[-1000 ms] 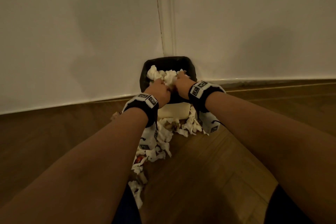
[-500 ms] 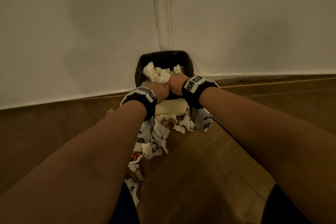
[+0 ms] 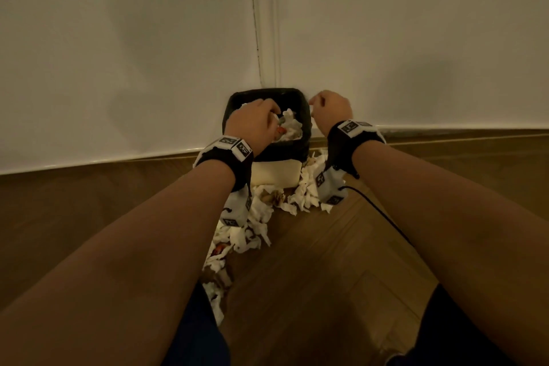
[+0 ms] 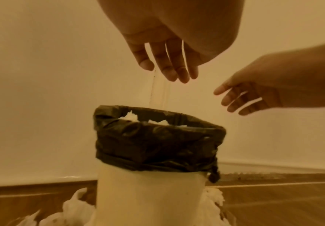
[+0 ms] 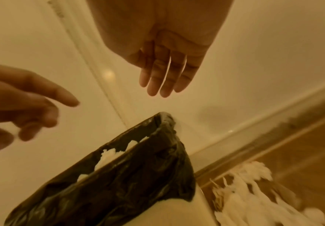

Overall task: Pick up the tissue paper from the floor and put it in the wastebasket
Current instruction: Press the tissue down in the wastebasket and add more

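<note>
A cream wastebasket (image 3: 274, 174) (image 4: 150, 198) with a black liner (image 3: 303, 111) (image 4: 157, 145) (image 5: 119, 183) stands in the room's corner, with white tissue (image 3: 289, 125) (image 4: 130, 117) (image 5: 107, 156) piled inside. More torn tissue paper (image 3: 255, 226) (image 5: 254, 191) lies on the floor in front of it and to its right. My left hand (image 3: 255, 125) (image 4: 167, 67) hovers over the basket's mouth, fingers straight and empty. My right hand (image 3: 329, 107) (image 5: 161, 76) hangs above the right rim, fingers relaxed, holding nothing.
White walls (image 3: 118, 53) meet in a corner right behind the basket. The wooden floor (image 3: 326, 276) stretches toward me and to both sides. A thin black cable (image 3: 383, 217) runs from my right wrist band. My knees sit at the bottom edge.
Both hands were pressed together on the tissue at the basket's mouth. They have since let go and moved apart, the right one lifting to the right of the rim.
</note>
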### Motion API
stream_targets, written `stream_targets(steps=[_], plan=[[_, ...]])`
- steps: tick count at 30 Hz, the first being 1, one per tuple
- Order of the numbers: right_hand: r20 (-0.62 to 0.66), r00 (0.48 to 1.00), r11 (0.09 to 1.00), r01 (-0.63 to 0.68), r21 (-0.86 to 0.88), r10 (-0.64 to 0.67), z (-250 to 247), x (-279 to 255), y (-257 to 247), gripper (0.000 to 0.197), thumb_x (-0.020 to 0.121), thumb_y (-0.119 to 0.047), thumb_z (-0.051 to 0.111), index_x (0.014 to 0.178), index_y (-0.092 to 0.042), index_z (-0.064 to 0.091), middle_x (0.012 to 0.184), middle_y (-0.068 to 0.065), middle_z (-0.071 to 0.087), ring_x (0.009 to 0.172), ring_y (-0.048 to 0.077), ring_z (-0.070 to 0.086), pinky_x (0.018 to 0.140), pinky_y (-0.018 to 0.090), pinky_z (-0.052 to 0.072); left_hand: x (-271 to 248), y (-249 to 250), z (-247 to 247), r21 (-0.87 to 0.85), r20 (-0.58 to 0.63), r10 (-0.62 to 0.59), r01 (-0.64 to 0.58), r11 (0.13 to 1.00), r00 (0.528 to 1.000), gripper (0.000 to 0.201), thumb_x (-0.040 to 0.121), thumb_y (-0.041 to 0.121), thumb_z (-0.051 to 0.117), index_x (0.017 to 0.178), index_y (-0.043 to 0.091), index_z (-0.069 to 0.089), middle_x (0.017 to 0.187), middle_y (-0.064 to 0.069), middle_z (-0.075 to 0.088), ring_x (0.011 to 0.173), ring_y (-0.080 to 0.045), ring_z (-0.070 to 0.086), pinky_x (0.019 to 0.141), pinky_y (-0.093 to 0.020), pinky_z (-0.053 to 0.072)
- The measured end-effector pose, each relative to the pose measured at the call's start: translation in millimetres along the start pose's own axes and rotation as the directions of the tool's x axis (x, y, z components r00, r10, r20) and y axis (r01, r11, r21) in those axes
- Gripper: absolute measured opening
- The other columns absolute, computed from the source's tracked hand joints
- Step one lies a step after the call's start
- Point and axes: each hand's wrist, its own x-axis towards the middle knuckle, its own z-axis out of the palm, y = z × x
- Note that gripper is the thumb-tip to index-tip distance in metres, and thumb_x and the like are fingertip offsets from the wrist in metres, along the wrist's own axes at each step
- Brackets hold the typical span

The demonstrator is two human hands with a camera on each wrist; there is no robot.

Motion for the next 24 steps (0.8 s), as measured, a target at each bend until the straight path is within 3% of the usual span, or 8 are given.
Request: stream_targets(steps=[3, 6, 8, 10, 12, 17, 21, 24], plan=[[-0.051, 0.985, 0.986, -0.165, 0.003, 0.165, -6.1, -12.3, 28.1, 0.033, 0.096, -0.021, 0.036, 0.106, -0.008, 0.066, 0.11, 0.012, 0.067, 0.099, 0.028, 0.063, 0.086, 0.033, 0.05, -5.5, 21.7, 1.9, -0.049, 0.074, 0.036, -0.032, 0.998, 0.997, 0.025, 0.095, 0.024, 0.036, 0.111, 0.021, 0.055, 0.085, 0.003, 0.056, 0.072, -0.015, 0.053, 0.061, -0.027, 0.038], [0.014, 0.956, 0.95, -0.289, -0.12, 0.293, -6.4, -33.4, 60.3, 0.033, 0.096, -0.018, 0.038, 0.106, -0.003, 0.065, 0.111, 0.017, 0.065, 0.101, 0.032, 0.062, 0.085, 0.036, 0.049, -18.3, 37.0, 28.0, -0.001, 0.308, 0.059, -0.061, 0.998, 0.95, 0.025, 0.095, 0.024, 0.036, 0.111, 0.024, 0.056, 0.098, -0.003, 0.062, 0.082, -0.021, 0.058, 0.066, -0.031, 0.046], [0.103, 0.945, 0.928, -0.278, -0.247, 0.31, -3.1, -52.5, 80.7, 0.028, 0.095, -0.015, 0.041, 0.105, -0.003, 0.064, 0.111, 0.018, 0.064, 0.099, 0.034, 0.061, 0.084, 0.037, 0.05, -32.5, 38.8, 53.4, 0.056, 0.585, 0.011, -0.053, 0.997, 0.811, 0.027, 0.095, 0.022, 0.039, 0.113, 0.024, 0.059, 0.113, -0.005, 0.06, 0.095, -0.024, 0.059, 0.073, -0.029, 0.046], [0.252, 0.923, 0.898, -0.172, -0.406, 0.291, 1.7, -70.2, 96.2, 0.023, 0.094, -0.013, 0.045, 0.109, -0.006, 0.062, 0.113, 0.016, 0.062, 0.102, 0.033, 0.06, 0.085, 0.037, 0.05, -53.3, 33.6, 80.3, 0.094, 0.758, -0.046, -0.039, 0.995, 0.651, 0.027, 0.095, 0.02, 0.043, 0.115, 0.018, 0.061, 0.119, -0.008, 0.059, 0.102, -0.025, 0.058, 0.074, -0.027, 0.042], [0.377, 0.877, 0.86, -0.075, -0.505, 0.298, 7.1, -80.7, 108.4, 0.028, 0.095, -0.013, 0.043, 0.117, -0.006, 0.059, 0.119, 0.017, 0.06, 0.108, 0.033, 0.058, 0.088, 0.037, 0.048, -75.8, 26.3, 105.6, 0.135, 0.803, -0.084, -0.043, 0.99, 0.59, 0.031, 0.097, 0.018, 0.04, 0.121, 0.012, 0.058, 0.126, -0.013, 0.056, 0.108, -0.028, 0.056, 0.082, -0.031, 0.043], [0.49, 0.822, 0.817, 0.055, -0.574, 0.289, 22.5, -86.7, 130.9, 0.03, 0.094, -0.012, 0.045, 0.119, -0.007, 0.062, 0.124, 0.014, 0.057, 0.111, 0.03, 0.056, 0.088, 0.033, 0.046, -102.2, 18.3, 153.1, 0.15, 0.768, -0.084, -0.05, 0.987, 0.635, 0.037, 0.098, 0.01, 0.034, 0.133, 0.012, 0.045, 0.137, -0.014, 0.04, 0.12, -0.03, 0.045, 0.098, -0.034, 0.039], [0.516, 0.817, 0.835, 0.079, -0.544, 0.259, 42.9, -83.1, 143.6, 0.037, 0.093, -0.009, 0.045, 0.129, -0.011, 0.052, 0.137, 0.014, 0.044, 0.124, 0.03, 0.045, 0.098, 0.035, 0.041, -91.9, 21.2, 176.7, 0.125, 0.616, -0.057, -0.026, 0.992, 0.786, 0.039, 0.094, 0.008, 0.039, 0.131, 0.016, 0.044, 0.136, -0.011, 0.036, 0.123, -0.031, 0.038, 0.096, -0.041, 0.043], [0.531, 0.809, 0.832, 0.101, -0.546, 0.251, 61.9, -79.5, 151.7, 0.038, 0.093, -0.012, 0.048, 0.131, -0.011, 0.048, 0.142, 0.014, 0.033, 0.13, 0.033, 0.038, 0.103, 0.039, 0.04, -82.0, 20.3, 194.2, 0.088, 0.61, -0.07, 0.021, 0.996, 0.79, 0.047, 0.094, 0.01, 0.041, 0.139, 0.023, 0.036, 0.149, -0.011, 0.02, 0.134, -0.035, 0.027, 0.106, -0.045, 0.034]])
